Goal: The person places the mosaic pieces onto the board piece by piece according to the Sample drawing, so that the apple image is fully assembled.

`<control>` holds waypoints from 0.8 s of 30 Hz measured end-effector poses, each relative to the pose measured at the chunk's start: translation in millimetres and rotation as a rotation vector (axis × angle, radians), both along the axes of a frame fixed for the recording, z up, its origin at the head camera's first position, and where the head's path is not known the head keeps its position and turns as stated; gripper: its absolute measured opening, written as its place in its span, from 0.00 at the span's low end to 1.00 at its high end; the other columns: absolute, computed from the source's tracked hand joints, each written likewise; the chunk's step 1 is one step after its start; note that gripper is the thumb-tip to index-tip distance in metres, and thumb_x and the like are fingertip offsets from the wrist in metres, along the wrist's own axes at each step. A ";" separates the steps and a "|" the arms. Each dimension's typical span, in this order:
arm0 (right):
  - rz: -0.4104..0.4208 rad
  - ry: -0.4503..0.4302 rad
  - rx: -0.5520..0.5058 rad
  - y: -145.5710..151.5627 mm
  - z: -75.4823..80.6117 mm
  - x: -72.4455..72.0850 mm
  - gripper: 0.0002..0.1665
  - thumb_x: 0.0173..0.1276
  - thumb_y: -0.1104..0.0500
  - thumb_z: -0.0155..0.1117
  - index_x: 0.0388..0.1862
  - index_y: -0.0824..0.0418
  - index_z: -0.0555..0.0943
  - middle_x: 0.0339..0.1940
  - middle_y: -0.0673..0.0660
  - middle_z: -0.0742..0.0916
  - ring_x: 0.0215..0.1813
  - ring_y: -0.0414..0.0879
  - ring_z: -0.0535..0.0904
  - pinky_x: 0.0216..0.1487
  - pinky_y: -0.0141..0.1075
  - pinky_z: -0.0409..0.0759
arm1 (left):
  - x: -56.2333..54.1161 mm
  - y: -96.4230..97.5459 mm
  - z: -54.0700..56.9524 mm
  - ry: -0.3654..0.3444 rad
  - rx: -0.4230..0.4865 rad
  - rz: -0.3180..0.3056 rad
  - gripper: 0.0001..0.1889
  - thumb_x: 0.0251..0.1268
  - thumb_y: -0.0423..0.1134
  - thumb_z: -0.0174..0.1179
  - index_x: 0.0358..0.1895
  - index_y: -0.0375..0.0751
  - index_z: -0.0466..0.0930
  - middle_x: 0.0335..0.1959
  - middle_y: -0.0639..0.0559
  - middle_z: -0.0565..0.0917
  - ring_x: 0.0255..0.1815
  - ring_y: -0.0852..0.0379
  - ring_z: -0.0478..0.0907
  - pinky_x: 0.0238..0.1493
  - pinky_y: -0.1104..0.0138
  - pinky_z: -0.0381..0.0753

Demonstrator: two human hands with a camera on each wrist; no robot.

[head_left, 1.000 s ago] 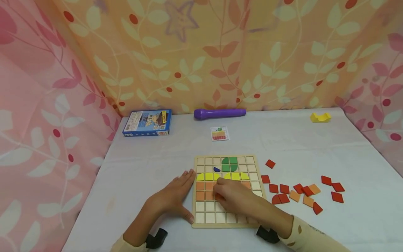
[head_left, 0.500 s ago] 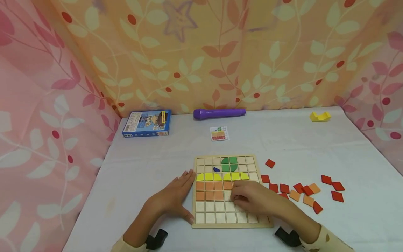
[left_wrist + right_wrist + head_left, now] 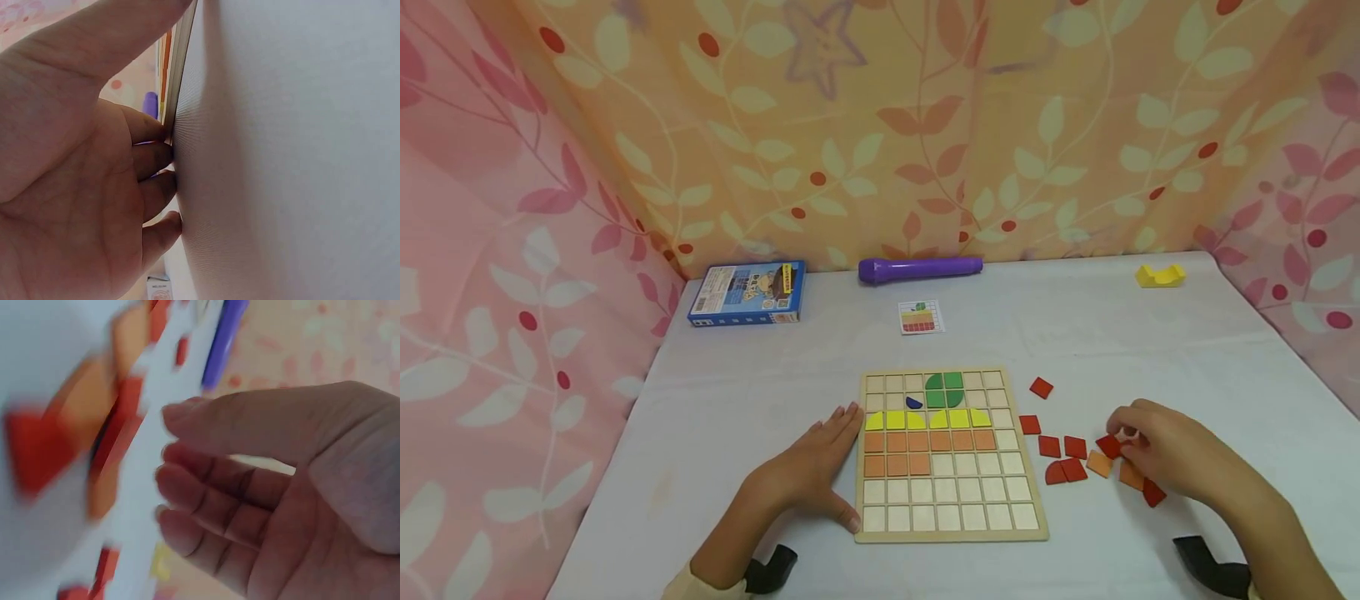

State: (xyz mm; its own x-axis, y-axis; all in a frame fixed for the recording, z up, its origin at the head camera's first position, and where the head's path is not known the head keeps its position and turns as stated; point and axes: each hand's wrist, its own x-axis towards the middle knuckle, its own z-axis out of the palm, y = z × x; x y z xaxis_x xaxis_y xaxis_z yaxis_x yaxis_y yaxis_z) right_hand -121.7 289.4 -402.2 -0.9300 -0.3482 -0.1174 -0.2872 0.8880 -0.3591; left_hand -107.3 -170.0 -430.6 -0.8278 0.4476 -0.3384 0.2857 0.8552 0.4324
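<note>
My left hand [image 3: 797, 471] lies along the left edge of a wooden grid board [image 3: 951, 537], fingers stretched and thumb at its lower corner. On the board are green pieces [image 3: 953, 381], a small blue piece [image 3: 913, 402], a row of yellow pieces [image 3: 896, 420] and orange squares [image 3: 896, 442] in two rows below. My right hand [image 3: 1180, 454] reaches over loose tiles right of the board, close to a red tile [image 3: 1108, 447] and an orange tile [image 3: 1100, 464]. In the right wrist view its thumb and fingers [image 3: 181, 487] curve loosely with nothing between them; blurred tiles lie beyond the fingertips.
Several more red tiles [image 3: 1049, 447] lie between board and right hand. Behind the board is a small pattern card [image 3: 921, 317]. Farther back are a blue box [image 3: 747, 293], a purple microphone-shaped object [image 3: 921, 269] and a yellow holder [image 3: 1161, 276]. A patterned curtain [image 3: 820, 125] encloses the table.
My right hand has left the board and moved right to the loose tiles, uncovering the full upper orange row and three orange squares below it. My left hand stays at the board's edge.
</note>
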 end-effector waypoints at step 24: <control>-0.106 -0.042 -0.009 35.2 -20.7 -18.4 0.16 0.62 0.51 0.75 0.32 0.59 0.78 0.25 0.51 0.73 0.31 0.47 0.70 0.29 0.39 0.70 | 1.3 0.5 2.5 0.004 -0.001 -0.006 0.77 0.26 0.69 0.79 0.82 0.42 0.43 0.82 0.48 0.45 0.82 0.48 0.38 0.77 0.49 0.46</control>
State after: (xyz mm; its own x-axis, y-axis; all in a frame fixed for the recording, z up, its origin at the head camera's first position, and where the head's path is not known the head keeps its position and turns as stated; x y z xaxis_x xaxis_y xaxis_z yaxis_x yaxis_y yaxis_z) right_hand -140.1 324.6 -422.9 -0.9562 -0.2489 -0.1541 -0.1760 0.9094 -0.3768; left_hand -106.0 -169.5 -428.2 -0.8264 0.4520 -0.3358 0.2920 0.8539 0.4307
